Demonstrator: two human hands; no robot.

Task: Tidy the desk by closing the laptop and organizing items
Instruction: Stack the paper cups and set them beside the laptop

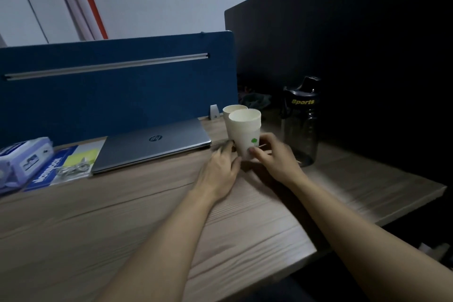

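Head view looks down at a wood-grain desk (137,223) in pretty dim light. The silver HP laptop (152,147) is already closed, lying flat toward the desk's back edge, right up against the blue partition (110,95).

Both hands are on the near paper cup (245,135), the one with a little green tree logo. The right hand (277,157) has its fingers curled round the cup's lower right side, thumb at the base. The left hand (220,167) sits at the cup's lower left; it's motion-blurred, so whether it's really gripping or only touching is hard to say. Looks like the near cup might be a couple stacked together, but that's not certain. A second paper cup (232,109) stands just behind it, touching or nearly so, near the partition's right end.

Right of the cups, near the desk's right edge, stands a dark sports bottle (301,125) with "Sports" printed on it in yellow.

Over at the back-left corner there's a blue notebook (46,174) lying flat just beside the laptop, with some small metal bits (73,168) on it (too small to identify), and a white-and-blue tissue pack (24,159) at its left.
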